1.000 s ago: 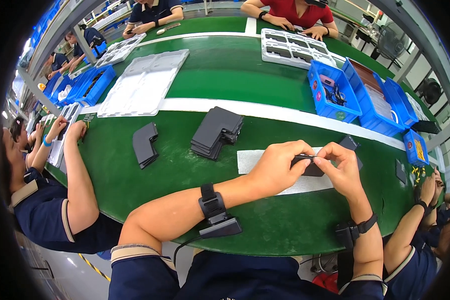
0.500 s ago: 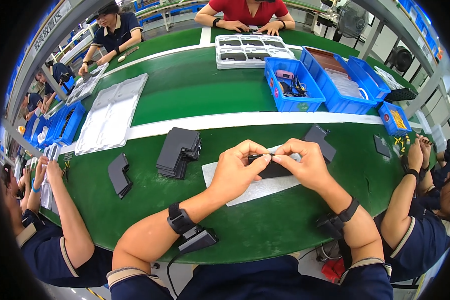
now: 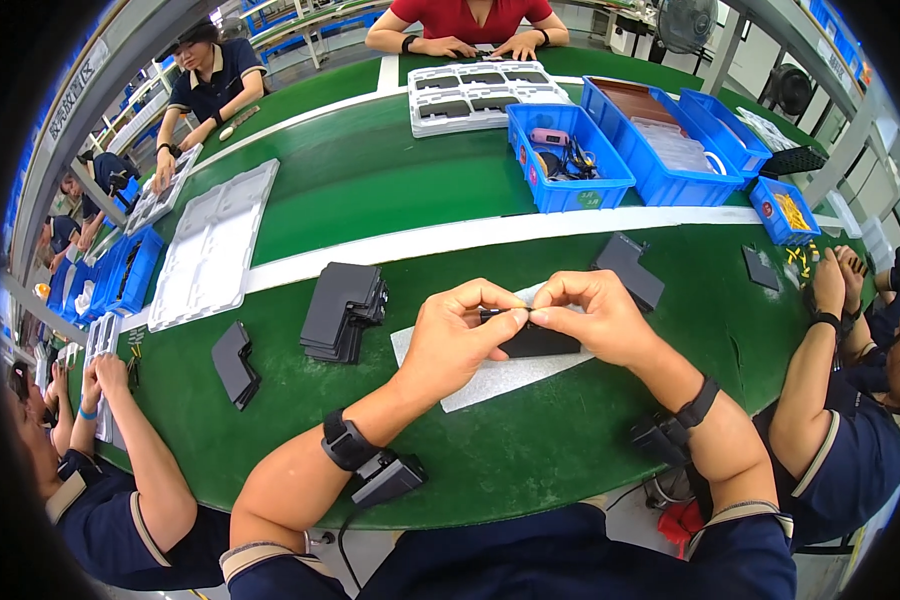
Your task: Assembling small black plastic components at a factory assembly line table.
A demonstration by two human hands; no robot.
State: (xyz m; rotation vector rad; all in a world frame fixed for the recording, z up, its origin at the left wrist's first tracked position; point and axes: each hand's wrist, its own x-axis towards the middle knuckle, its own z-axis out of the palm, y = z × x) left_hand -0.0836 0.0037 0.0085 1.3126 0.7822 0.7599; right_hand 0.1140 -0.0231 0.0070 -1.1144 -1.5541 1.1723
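Note:
My left hand (image 3: 457, 337) and my right hand (image 3: 588, 315) meet over a white foam sheet (image 3: 480, 379) on the green table (image 3: 390, 190). Both pinch the upper edge of a flat black part (image 3: 536, 341), fingertips nearly touching. A stack of similar black parts (image 3: 340, 310) lies to the left of my left hand. Another black part (image 3: 630, 268) lies just beyond my right hand. Each wrist wears a black strap with a small device.
A folded black piece (image 3: 233, 362) lies far left. White moulded trays (image 3: 213, 243) (image 3: 485, 95) and blue bins (image 3: 570, 160) (image 3: 660, 140) sit further back. Other people work at the left edge, the right edge (image 3: 830, 400) and across the table.
The view has shifted, so the table appears further left and lower than before. My hands stay together on the black part over the foam sheet, with little change in grip.

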